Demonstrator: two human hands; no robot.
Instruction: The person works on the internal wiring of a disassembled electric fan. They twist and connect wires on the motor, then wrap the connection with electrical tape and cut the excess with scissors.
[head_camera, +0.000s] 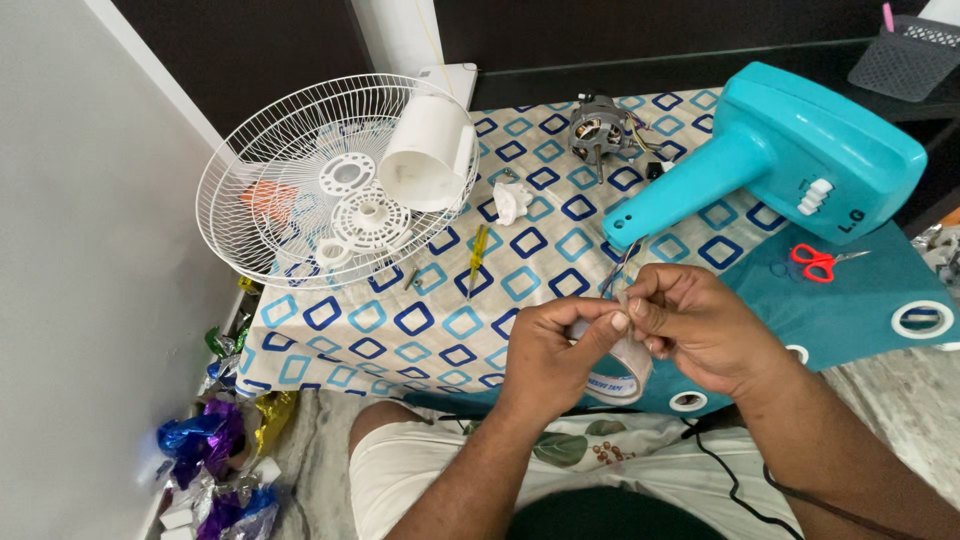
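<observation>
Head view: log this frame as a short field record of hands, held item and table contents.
left hand: left hand grips a roll of clear tape
right hand: right hand pinches the tape end at the fingertips
nearest part: turquoise fan housing, wires at its neck
table: patterned cloth
other items: white fan grille, fan motor, yellow screwdriver, red scissors

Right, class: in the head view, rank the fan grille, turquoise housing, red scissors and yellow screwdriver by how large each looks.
1. Fan grille
2. Turquoise housing
3. Yellow screwdriver and red scissors: too alike in apparent size to rank.
</observation>
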